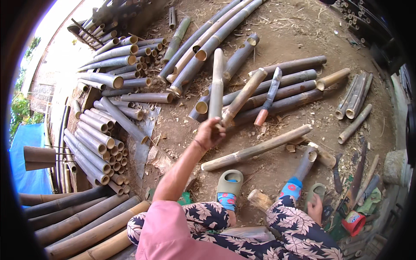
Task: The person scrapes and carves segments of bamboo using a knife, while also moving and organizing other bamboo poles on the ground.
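Observation:
My left hand [209, 134] is closed round the lower end of a pale grey bamboo length [216, 84], which points away from me. A second bamboo piece [245, 96] slants off to the right, its near end close to my fingers; I cannot tell if they touch it. Low on the right, my right hand [315, 211] hangs beside my olive clog [317, 191], fingers apart and nothing seen in them. Between the hands, a long bamboo length [256, 148] lies on the dirt. A tool-like piece with an orange-brown end [261, 117] rests across dark poles.
Stacked bamboo tubes [97, 141] fill the left side, with thick poles [82, 221] at lower left. More poles [281, 93] lie ahead, and a short bundle [353, 95] at right. A red container [354, 222] and green cloth [369, 203] sit at lower right. Wood chips litter the ground.

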{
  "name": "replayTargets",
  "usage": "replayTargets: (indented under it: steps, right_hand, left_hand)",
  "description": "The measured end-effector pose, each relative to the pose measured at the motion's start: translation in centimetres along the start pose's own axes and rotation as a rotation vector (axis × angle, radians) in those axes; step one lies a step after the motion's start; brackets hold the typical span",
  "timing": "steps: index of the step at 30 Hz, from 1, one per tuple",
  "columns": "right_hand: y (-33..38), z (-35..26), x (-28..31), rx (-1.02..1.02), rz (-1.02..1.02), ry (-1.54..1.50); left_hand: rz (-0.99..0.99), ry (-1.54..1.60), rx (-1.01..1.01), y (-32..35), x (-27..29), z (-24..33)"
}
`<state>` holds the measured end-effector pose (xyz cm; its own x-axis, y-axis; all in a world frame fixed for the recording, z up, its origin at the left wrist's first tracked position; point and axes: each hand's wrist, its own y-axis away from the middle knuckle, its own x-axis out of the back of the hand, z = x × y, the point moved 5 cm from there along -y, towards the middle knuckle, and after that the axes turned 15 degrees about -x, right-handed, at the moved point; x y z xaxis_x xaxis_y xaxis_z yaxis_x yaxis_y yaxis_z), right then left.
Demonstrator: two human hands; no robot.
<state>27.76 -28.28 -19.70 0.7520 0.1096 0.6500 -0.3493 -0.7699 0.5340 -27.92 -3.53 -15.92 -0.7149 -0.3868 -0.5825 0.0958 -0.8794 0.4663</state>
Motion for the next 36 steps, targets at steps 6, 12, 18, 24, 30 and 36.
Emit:
replayTargets:
  steps: [6, 12, 18, 24, 30, 36]
  right_hand:
    - [0.2, -21.9, -2.2, 0.214, -0.744, -0.601]
    - [1.5, -27.6, 1.6, 0.655, -0.37, -0.112]
    - [3.8, -25.0, 3.8, 0.466, -0.649, 0.077]
    - [5.5, -19.5, 6.8, 0.305, -1.04, -0.084]
    - [6.4, -12.0, 12.9, -0.025, -0.674, -0.545]
    - [7.0, -7.4, 15.0, 0.007, -0.264, -0.823]
  left_hand:
    - [-0.687, 0.121, 0.187, 14.8, -13.2, -13.5]
    - [-1.369, -1.608, -0.031, 21.5, -20.3, -15.3]
    - [-1.021, -1.818, -1.331, 18.2, -23.1, -8.9]
    - [-1.21, -1.38, -1.268, 19.6, -22.4, -11.5]
    - [-0.295, -2.045, -0.524, 7.1, -3.5, -12.7]
    - [-0.493, -1.495, -0.036, 4.0, 0.6, -13.9]
